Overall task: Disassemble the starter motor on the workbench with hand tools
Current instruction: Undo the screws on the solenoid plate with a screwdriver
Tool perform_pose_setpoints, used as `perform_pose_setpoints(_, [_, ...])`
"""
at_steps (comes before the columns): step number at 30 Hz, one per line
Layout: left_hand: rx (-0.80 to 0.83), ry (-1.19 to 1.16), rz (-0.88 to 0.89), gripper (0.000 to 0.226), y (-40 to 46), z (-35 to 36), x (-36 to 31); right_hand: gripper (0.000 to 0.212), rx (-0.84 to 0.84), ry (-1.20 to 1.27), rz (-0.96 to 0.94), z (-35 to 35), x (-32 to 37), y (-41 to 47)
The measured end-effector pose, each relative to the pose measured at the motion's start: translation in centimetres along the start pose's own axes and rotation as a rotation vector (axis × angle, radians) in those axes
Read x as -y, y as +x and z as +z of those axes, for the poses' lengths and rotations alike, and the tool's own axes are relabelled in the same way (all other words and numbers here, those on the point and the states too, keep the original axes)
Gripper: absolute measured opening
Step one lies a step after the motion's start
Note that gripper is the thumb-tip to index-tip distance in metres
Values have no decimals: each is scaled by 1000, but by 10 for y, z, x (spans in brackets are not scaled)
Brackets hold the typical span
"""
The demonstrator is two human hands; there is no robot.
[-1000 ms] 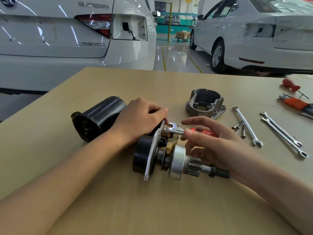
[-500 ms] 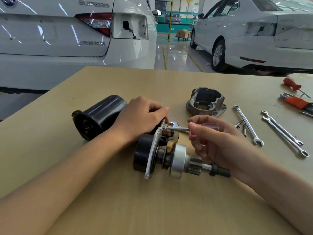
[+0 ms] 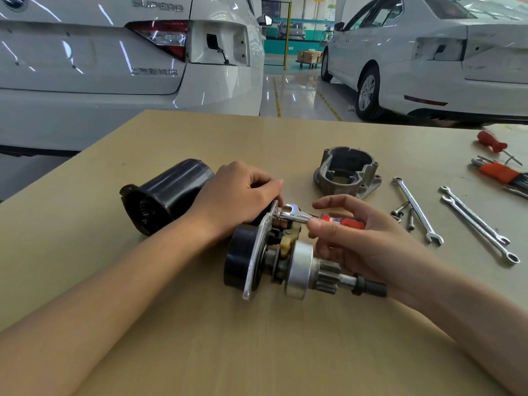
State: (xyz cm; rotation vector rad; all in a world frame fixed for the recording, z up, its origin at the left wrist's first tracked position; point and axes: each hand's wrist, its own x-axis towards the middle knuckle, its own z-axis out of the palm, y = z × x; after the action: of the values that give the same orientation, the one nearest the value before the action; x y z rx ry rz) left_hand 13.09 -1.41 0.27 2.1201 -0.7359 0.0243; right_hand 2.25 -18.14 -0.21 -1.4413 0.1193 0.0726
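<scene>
The starter motor assembly (image 3: 288,261) lies on its side mid-bench, pinion gear and shaft pointing right, a metal plate and black cap at its left end. My left hand (image 3: 240,195) curls over the black solenoid body behind the plate, steadying it. My right hand (image 3: 351,238) grips a red-handled screwdriver (image 3: 341,221), its shaft aimed left at the plate's top. A small chrome spanner (image 3: 294,211) sits at that same spot by the copper terminals. The black motor housing (image 3: 165,195) lies behind my left wrist.
A grey cast nose housing (image 3: 347,172) stands behind my right hand. Loose bolts (image 3: 403,212), three combination spanners (image 3: 417,210), a hex key set (image 3: 500,172) and a second red screwdriver (image 3: 491,141) lie at the right. Two white cars stand beyond the bench's far edge.
My right hand has turned the screwdriver: its red handle was covered by the fingers half a second ago and shows again now. My left hand and the motor have stayed put.
</scene>
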Motion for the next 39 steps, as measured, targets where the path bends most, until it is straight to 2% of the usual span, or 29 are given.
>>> perform_pose_setpoints(10, [-6, 2, 2, 34, 0, 0, 0, 21, 27, -97, 12, 2, 2, -2])
perform_pose_setpoints(15, [-12, 2, 3, 34, -1, 0, 0, 23, 34, 4, -86, -1, -1, -2])
perform_pose_setpoints(21, [-12, 0, -4, 34, -1, 0, -1, 29, 73, 102, -92, -6, -4, 3])
perform_pose_setpoints(25, [-14, 10, 2, 33, -1, 0, -1, 37, 101, 41, -78, -8, -3, 2])
perform_pose_setpoints(31, [-4, 6, 10, 33, -1, 0, -2, 44, -8, 6, -36, 3, 3, -1])
perform_pose_setpoints(39, [-3, 15, 15, 33, -1, 0, -1, 35, -20, -82, -61, 2, 3, -4])
